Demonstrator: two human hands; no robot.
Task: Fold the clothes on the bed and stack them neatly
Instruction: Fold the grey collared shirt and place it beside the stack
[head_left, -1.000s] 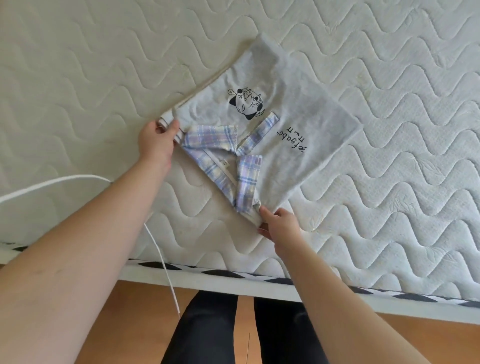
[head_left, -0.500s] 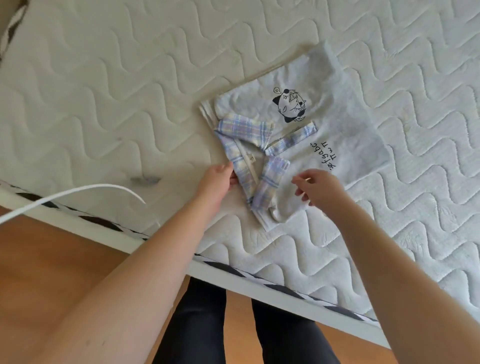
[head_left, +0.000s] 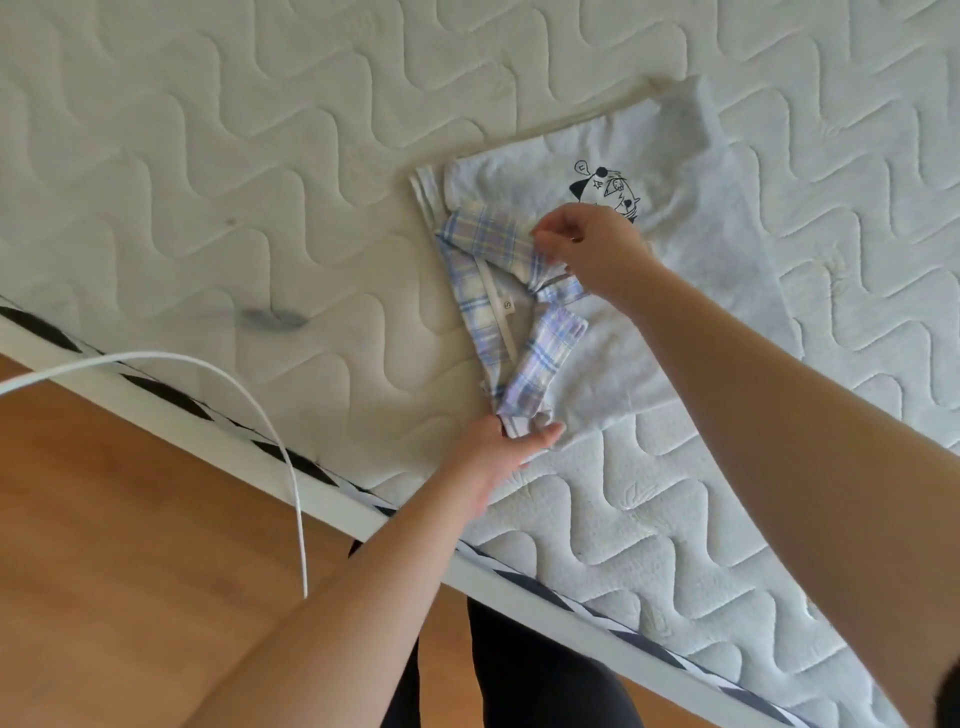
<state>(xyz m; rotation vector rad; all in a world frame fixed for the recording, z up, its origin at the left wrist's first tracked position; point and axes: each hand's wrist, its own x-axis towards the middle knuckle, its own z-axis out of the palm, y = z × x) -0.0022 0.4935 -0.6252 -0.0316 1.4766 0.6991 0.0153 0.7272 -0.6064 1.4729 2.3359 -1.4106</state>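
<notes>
On the near half of the mattress (head_left: 260, 156), the right hand (head_left: 597, 249) has its fingertips (head_left: 540, 241) pinched on the upper edge of the plaid collar (head_left: 498, 249), and the left hand (head_left: 511, 449) grips the lower collar point and the shirt's near corner between thumb and curled fingers. Both hands are therefore grasping cloth, not released.

The grey shirt (head_left: 701, 270) lies folded and flat, set diagonally near the bed edge (head_left: 332, 499), printed face up, with a cartoon motif (head_left: 608, 192) partly hidden behind the right hand.

Judgement: the step in hand is dressing the collar before the garment is stacked. To do it well, the left hand should anchor the corner while the right draws the collar flap flat and symmetric, pulling lightly so the folded body beneath does not shift or crease.

Count: one garment in view, one collar with two flaps, two hands engaged. No stack of folded clothes appears in view. One white cable (head_left: 291, 467) arcs over the wooden floor (head_left: 130, 519) beside the bed, clear of the work.
</notes>
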